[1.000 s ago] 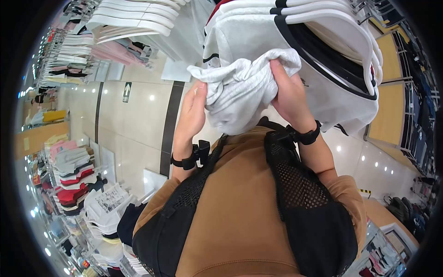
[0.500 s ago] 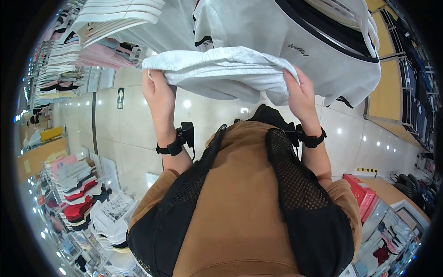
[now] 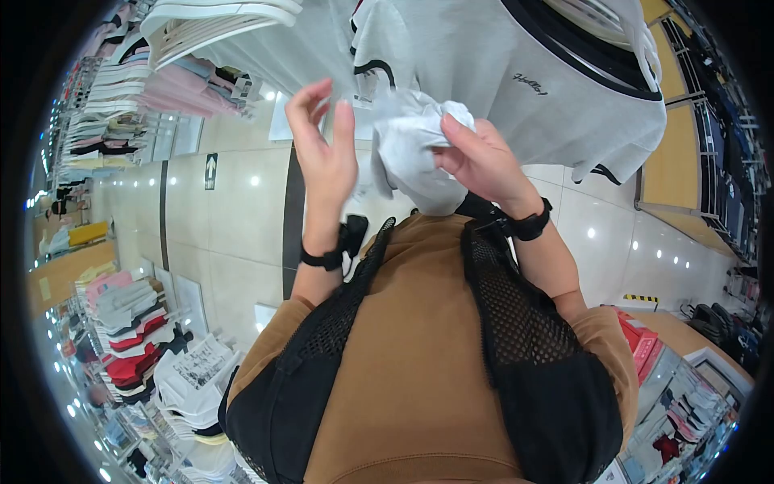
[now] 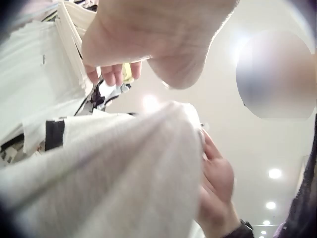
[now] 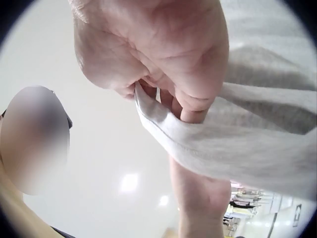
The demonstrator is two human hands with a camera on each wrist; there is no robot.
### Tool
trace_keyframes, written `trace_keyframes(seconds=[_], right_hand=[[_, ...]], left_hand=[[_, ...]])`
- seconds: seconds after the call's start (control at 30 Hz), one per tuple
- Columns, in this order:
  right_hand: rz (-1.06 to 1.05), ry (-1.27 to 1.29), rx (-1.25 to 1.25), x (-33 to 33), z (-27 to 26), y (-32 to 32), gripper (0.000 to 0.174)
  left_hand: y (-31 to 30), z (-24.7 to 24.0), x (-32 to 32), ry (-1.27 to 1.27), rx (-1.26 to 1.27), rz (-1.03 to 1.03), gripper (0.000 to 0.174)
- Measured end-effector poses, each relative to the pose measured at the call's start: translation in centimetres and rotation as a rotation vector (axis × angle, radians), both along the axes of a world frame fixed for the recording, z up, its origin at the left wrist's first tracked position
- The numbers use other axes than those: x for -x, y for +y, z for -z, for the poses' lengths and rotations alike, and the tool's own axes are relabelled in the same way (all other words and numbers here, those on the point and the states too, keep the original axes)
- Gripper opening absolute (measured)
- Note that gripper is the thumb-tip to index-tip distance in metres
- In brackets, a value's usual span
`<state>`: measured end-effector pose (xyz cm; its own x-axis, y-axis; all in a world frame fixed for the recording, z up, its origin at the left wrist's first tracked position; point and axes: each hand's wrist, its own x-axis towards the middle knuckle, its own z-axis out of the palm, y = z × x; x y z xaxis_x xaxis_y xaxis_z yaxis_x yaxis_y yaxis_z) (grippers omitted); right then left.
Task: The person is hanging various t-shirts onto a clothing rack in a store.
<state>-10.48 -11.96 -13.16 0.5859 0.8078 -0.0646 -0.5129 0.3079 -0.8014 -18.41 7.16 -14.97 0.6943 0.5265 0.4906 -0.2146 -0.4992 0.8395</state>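
Observation:
A light grey cloth garment (image 3: 419, 161) hangs bunched in front of the chest, its full shape hidden in the folds. My right hand (image 3: 488, 161) pinches its upper edge between thumb and fingers. In the right wrist view the hemmed fabric (image 5: 237, 144) runs out from under the curled fingers. To the left of the cloth, my left hand (image 3: 326, 157) is raised with thumb and fingers spread apart, holding nothing. The left wrist view has that palm (image 4: 153, 34) above the draped cloth (image 4: 124, 173).
Close ahead hangs a white shirt (image 3: 484, 64) with black trim and small lettering. White hangers (image 3: 218, 24) with pale clothes are at upper left. Racks of folded and hung clothes (image 3: 133, 339) line the left; a wooden panel (image 3: 673, 121) stands at right.
Both hands first held the bunched cloth, then stretched it wide between them. Now the left hand has let go and come inward, and the cloth hangs gathered from the right hand.

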Motion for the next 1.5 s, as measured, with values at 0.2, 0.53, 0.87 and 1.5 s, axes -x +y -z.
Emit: trace_keyframes(seconds=[0.2,0.53,0.87,1.5], right_hand=[[-0.073,-0.137,0.008,1.6,0.3,2.3,0.047],[0.167,-1.034,0.014,4.1,-0.1,4.7,0.038],[0.754,-1.142,0.235,-2.2,0.5,3.6,0.039],[-0.154,-1.244,0.945,-3.6,-1.9,-4.6,0.043]], left_hand=[[-4.2,2.2,3.9,-0.213,-0.192,0.049,0.057],[-1.7,4.7,1.8,0.050,-0.085,0.022,0.060],[7.5,3.8,2.4,0.406,-0.145,-0.248,0.030],[6.1,3.1,2.3,-0.023,0.722,-0.004,0.027]])
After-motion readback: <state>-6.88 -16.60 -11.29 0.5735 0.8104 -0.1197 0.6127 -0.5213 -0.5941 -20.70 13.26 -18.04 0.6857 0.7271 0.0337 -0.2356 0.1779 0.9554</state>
